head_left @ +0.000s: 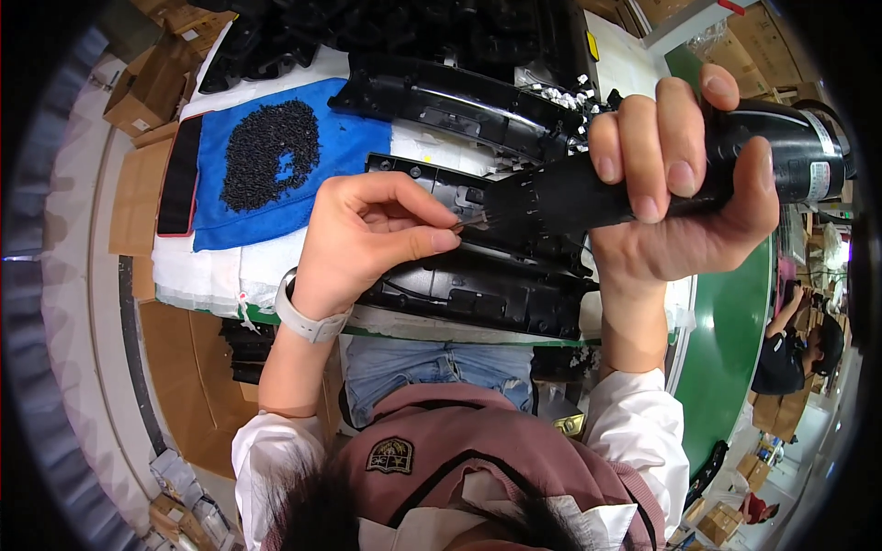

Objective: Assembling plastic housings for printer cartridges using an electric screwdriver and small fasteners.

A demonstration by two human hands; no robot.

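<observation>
My right hand (680, 174) is wrapped round a black electric screwdriver (560, 197), held close to the camera with its tapered nose toward the left. My left hand (372, 220), a pale watch band at its wrist, pinches thumb and forefinger together right at the tool's thin tip; whatever sits between them is too small to make out. Beneath both hands lie long black plastic housings (478, 298), and another black housing (459, 101) rests farther back. Left of them, a heap of small black screws (266, 151) is spread on a blue cloth (248, 231).
A dark phone-like slab with a red edge (179, 174) lies beside the cloth. Small white pieces (565, 96) are scattered near the back right. More black parts (413, 28) pile up at the far side. Cardboard boxes (156, 87) stand left; a person (799, 354) is at far right.
</observation>
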